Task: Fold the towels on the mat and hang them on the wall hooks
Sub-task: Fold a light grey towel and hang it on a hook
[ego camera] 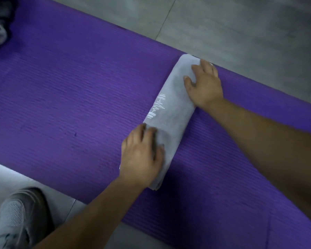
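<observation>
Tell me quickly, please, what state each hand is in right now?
Left hand: open, pressing flat on the near end of the folded white towel.
Right hand: open, fingers spread, pressing on its far end.

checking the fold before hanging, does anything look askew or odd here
The folded towel reaches the far edge of the purple mat, so its end sits right beside the floor tiles. A small dark mark shows on the mat. Nothing else stands out.

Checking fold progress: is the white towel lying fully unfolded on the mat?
No, the towel lies as a narrow folded strip under the left hand and right hand.
</observation>
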